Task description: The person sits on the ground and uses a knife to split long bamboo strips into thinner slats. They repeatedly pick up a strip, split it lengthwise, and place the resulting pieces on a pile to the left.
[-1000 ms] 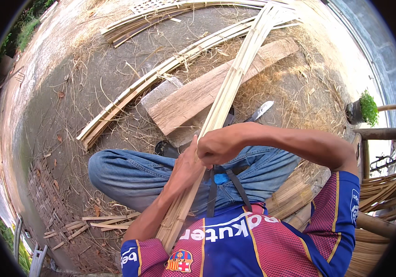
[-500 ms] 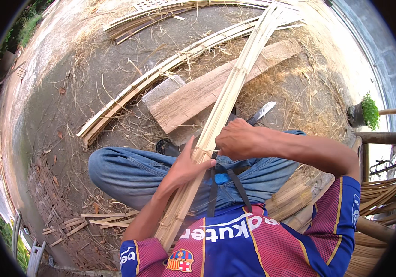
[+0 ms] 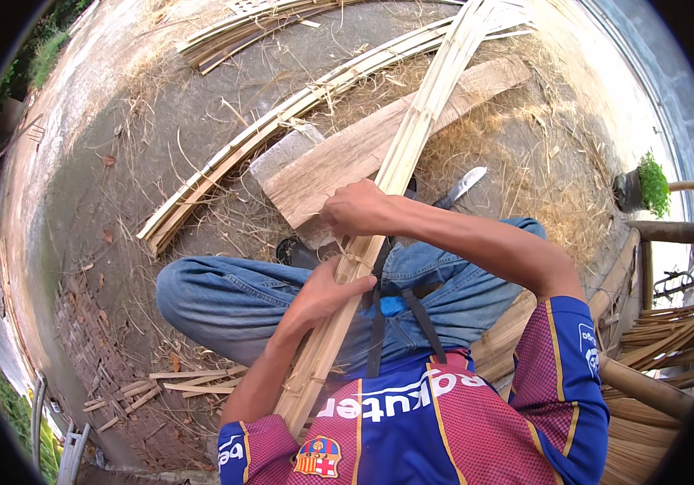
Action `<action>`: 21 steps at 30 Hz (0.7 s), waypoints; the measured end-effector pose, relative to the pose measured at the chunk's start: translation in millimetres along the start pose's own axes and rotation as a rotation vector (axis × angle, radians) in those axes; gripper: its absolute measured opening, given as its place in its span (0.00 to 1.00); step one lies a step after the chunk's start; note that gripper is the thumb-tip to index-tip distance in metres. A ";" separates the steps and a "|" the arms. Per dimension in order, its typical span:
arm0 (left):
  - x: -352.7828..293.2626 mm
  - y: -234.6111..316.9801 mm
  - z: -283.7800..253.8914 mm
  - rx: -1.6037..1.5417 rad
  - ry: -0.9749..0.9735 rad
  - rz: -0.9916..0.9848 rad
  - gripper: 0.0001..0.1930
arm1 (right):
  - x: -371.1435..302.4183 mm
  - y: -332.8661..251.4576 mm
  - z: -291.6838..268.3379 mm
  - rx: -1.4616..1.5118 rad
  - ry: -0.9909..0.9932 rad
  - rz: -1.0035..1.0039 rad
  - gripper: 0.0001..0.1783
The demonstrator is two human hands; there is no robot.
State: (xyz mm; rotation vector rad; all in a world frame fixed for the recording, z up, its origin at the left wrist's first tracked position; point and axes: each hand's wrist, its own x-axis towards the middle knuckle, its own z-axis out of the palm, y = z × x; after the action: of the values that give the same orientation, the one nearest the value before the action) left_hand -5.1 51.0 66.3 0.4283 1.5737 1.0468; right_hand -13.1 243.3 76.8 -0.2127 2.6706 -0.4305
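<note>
A long bundle of pale split bamboo strips (image 3: 413, 149) runs slantwise across my lap, from under my left arm to the far ground. My left hand (image 3: 327, 293) grips it from the left, thumb laid across the top. Just beyond the thumb, a thin binding strand (image 3: 357, 259) crosses the strips. My right hand (image 3: 357, 208) is closed above the bundle's left edge, its forearm passing over the strips. Its fingertips are hidden, so what they pinch cannot be made out; a thin strand curls just below them. Beyond my right forearm lies a knife (image 3: 467, 184) with a dark handle.
Under the bundle's far part lies a wooden plank (image 3: 323, 182), beside a grey block (image 3: 282, 153). More bamboo bundles (image 3: 226, 166) lie beyond to the left. Short strips (image 3: 201, 380) lie at lower left. A potted plant (image 3: 650, 194) and bamboo poles stand at right.
My right hand has moved from the bundle's right side across to its left edge, still closed. My left hand keeps its grip at nearly the same place.
</note>
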 end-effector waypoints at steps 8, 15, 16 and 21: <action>-0.4 -1.7 -1.0 -0.020 -0.020 -0.052 0.33 | -117.5 -20.7 15.4 0.210 0.449 0.276 0.09; -3.4 -7.7 8.8 0.225 0.119 0.138 0.46 | -137.3 -27.8 87.7 1.351 0.573 0.422 0.10; -3.9 -8.3 9.3 0.240 0.133 0.159 0.46 | -138.9 -23.7 88.4 1.394 0.503 0.433 0.09; -4.2 -7.9 10.4 0.073 0.092 0.181 0.44 | -130.9 -8.1 82.6 1.421 0.328 0.333 0.10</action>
State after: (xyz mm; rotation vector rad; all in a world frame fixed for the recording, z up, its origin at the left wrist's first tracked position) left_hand 7.8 47.6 62.8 0.5877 1.6825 1.1630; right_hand 140.8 241.7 58.7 0.7453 1.9328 -2.1298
